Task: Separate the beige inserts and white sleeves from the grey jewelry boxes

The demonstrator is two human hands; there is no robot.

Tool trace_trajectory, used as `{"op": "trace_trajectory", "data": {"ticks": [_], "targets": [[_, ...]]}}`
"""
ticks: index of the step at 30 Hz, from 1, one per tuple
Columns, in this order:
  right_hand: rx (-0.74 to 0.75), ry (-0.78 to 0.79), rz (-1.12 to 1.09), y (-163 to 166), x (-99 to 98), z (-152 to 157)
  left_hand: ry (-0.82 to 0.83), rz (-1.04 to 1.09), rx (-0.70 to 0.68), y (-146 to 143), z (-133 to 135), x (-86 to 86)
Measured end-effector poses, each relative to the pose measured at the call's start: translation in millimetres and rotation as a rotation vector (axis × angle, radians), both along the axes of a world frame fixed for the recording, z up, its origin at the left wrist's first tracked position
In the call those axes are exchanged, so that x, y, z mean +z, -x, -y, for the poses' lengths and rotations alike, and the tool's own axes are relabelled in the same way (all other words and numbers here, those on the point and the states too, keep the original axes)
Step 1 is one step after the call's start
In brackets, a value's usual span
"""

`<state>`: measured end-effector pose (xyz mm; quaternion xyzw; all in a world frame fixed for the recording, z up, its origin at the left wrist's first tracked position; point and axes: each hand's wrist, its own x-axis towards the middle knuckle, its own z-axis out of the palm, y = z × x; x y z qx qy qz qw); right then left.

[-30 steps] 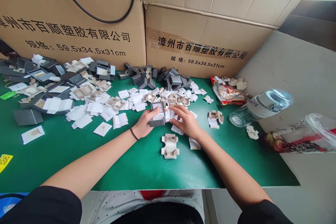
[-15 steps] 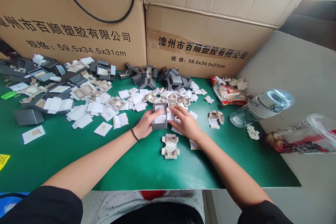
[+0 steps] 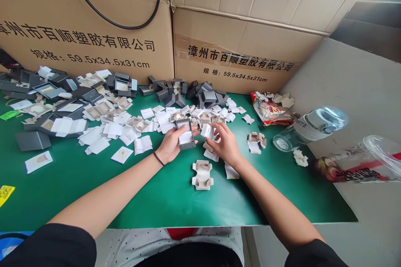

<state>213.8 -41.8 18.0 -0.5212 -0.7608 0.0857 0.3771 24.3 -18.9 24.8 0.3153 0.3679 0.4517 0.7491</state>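
Observation:
My left hand [image 3: 169, 145] is closed around a small dark grey gift box [image 3: 187, 145], which is open and shows a white inside. Its thumb presses over the box's left side. Just to the right, my right hand [image 3: 226, 144] pinches a small white card insert [image 3: 207, 130] with print on it, apart from the box. Below the hands, an unfolded cardboard insert [image 3: 202, 175] lies flat on the green table. Loose white pieces [image 3: 211, 153] lie under and beside my right hand.
Behind my hands spread white card inserts [image 3: 103, 135] and dark boxes [image 3: 175, 96]. Two large cartons [image 3: 250, 50] stand at the back. On the right are a snack bag [image 3: 272, 112], a clear bottle [image 3: 300, 131], crumpled paper [image 3: 300, 158] and a plastic cup [image 3: 369, 162].
My right hand has drawn the white insert away from the box, to the right. My left hand has tilted the box and moved it slightly left and up.

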Motion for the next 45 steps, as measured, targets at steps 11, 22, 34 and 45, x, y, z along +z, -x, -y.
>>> {"op": "trace_trajectory", "data": {"ticks": [11, 22, 34, 45], "targets": [[0.044, 0.051, -0.013, 5.9, 0.1, 5.3, -0.048, -0.157, 0.088, -7.1, 5.2, -4.3], [0.054, 0.09, -0.095, 5.9, 1.0, 3.9, -0.173, -0.267, 0.052, -4.9, 5.7, -7.3], [0.059, 0.08, -0.356, 9.5, 7.3, 8.1, -0.327, -0.281, -0.046, -3.0, 7.0, -11.4], [0.179, 0.224, -0.306, 15.8, -3.1, 9.6, -0.397, -0.317, -0.054, -4.9, 9.7, -15.6]]}}
